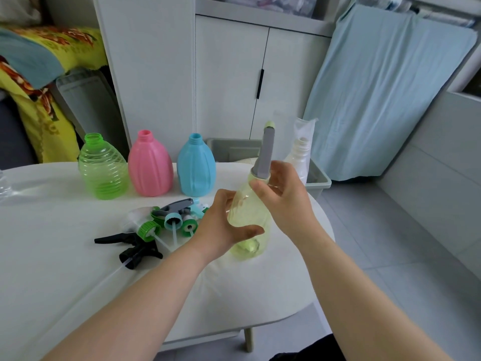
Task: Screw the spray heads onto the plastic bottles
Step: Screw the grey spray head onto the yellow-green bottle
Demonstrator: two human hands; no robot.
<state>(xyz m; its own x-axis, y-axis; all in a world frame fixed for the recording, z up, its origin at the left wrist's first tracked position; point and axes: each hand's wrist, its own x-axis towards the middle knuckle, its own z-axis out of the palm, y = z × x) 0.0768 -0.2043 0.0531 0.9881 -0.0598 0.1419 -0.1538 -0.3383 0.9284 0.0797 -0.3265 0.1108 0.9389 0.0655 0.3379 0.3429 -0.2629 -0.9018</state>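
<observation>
3 uncapped bottles, green (101,166), pink (150,165) and blue (196,166), stand upright in a row at the table's (52,256) far side. Loose spray heads (171,217) lie heaped just in front, a black one (132,246) nearest the viewer. White bottle (299,157) stands behind the right hand, beside a grey bin (318,178). Yellow bottle (247,217) is held over the table's right end, long axis tilted, grey spray head (266,152) at its neck pointing up and away. Left hand (221,225) grips its body, thumb wrapped across. Right hand (286,201) sits at the collar, thumb on the shoulder; grip cannot be confirmed
</observation>
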